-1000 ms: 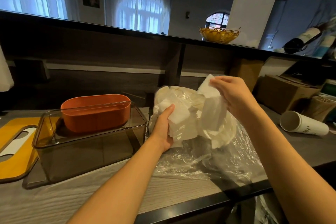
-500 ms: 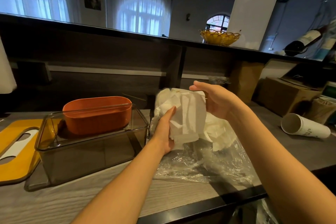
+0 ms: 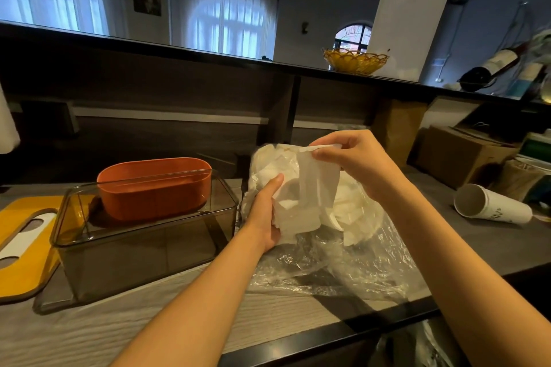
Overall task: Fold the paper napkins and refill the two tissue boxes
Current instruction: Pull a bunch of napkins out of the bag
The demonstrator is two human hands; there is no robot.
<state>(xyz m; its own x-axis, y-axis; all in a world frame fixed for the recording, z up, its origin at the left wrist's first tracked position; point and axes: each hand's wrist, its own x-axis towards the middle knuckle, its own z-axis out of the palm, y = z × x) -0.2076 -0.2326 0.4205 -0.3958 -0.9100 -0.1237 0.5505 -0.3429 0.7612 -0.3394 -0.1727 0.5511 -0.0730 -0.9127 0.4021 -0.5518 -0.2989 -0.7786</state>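
Fingers (image 3: 320,155) of the right hand (image 3: 357,164) pinch a limp napkin's (image 3: 319,185) top edge; left hand (image 3: 265,214) grips the soft stack (image 3: 293,217).

White paper napkins (image 3: 301,214): thin, matt, soft-creased. Clear crinkled plastic bag (image 3: 343,265): glossy film, wrinkled. Smoke-tinted transparent plastic box (image 3: 143,253): smooth, glossy walls. Orange oval plastic tub (image 3: 155,188): smooth, satin. Table (image 3: 89,334): pale wood grain, matt, dark edge trim. White paper cup (image 3: 492,208): matt.
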